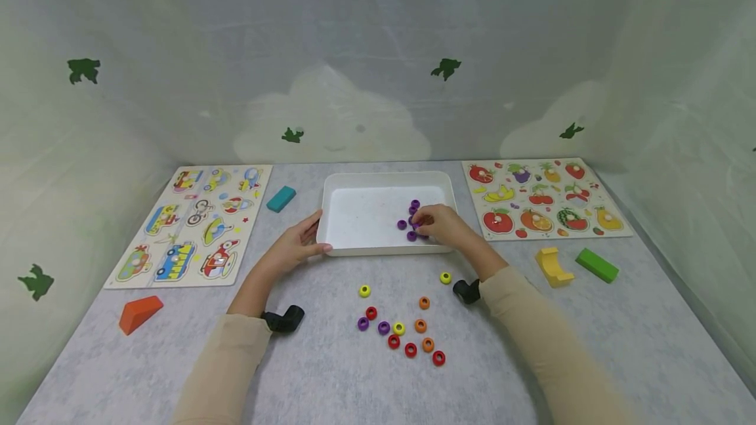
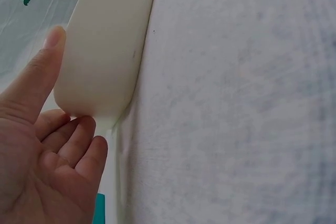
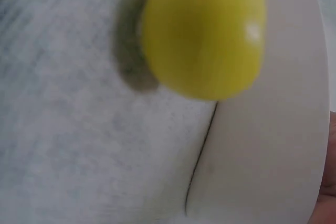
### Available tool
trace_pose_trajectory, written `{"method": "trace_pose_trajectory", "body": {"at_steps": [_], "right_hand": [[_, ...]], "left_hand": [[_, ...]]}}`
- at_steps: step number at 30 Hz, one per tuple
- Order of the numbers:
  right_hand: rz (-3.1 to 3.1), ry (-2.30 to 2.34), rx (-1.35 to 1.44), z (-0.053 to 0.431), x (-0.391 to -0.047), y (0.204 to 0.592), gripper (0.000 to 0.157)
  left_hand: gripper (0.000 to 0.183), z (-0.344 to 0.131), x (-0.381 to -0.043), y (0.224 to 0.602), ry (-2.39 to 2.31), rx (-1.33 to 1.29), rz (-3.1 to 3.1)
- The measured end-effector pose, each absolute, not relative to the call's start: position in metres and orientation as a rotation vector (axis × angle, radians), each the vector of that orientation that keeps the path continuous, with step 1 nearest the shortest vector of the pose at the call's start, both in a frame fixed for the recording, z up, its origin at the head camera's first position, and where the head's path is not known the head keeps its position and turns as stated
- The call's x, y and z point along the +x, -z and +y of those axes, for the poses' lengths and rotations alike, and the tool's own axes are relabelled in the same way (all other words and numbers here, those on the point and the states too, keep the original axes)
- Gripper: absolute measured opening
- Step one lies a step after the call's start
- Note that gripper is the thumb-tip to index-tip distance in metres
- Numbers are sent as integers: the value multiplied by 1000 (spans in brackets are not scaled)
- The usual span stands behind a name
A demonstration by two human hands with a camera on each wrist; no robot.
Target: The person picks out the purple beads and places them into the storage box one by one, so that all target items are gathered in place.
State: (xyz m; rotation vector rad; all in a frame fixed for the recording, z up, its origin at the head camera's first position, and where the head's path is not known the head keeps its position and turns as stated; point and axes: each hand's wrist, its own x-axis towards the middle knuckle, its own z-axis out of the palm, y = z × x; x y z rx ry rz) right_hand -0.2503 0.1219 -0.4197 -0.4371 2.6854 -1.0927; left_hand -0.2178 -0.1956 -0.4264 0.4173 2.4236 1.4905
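A shallow white tray (image 1: 360, 215) stands at the back middle of the table, with several purple beads (image 1: 401, 224) in its right part. At the tray's front left corner, my left hand (image 1: 289, 249) grips it, thumb on the front wall and curled fingers (image 2: 84, 140) against the side. My right hand (image 1: 444, 223) reaches over the tray's right side, its fingertips pinching a purple bead among the others; the fingers partly hide it. The right wrist view shows only a sliver of that hand (image 3: 326, 182) behind the tray wall. A yellow bead (image 3: 205, 35) lies in front of the tray.
Loose red (image 1: 410, 349), orange (image 1: 420, 326), yellow (image 1: 364, 290) and purple beads (image 1: 363, 323) lie before the tray. Picture boards flank it: vehicles (image 1: 195, 228) left, fruit (image 1: 540, 199) right. Teal (image 1: 281, 199), orange (image 1: 139, 313), yellow (image 1: 552, 267) and green blocks (image 1: 597, 265) lie around.
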Motion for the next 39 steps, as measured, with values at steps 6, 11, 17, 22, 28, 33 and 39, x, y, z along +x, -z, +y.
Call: {"method": "trace_pose_trajectory", "body": {"at_steps": [6, 11, 17, 22, 28, 33, 39], "right_hand": [[2682, 1051, -391, 119, -252, 421, 11], [2676, 1162, -427, 120, -240, 411, 25], [2625, 1371, -733, 116, -204, 395, 36], [2511, 1412, -983, 106, -167, 391, 38], [2361, 1277, -1096, 92, -134, 406, 34], [2288, 1144, -1060, 85, -122, 420, 30], [2310, 985, -1086, 80, -118, 429, 23]], "left_hand": [[84, -194, -215, 419, -1494, 407, 2410], [81, -187, -205, 402, -1508, 394, 2380], [82, -190, -210, 410, -1501, 400, 2393], [83, -194, -218, 424, -1471, 402, 2430], [82, -195, -219, 427, -1469, 387, 2448], [84, -196, -219, 427, -1484, 415, 2432], [84, -194, -214, 419, -1509, 405, 2388]]}}
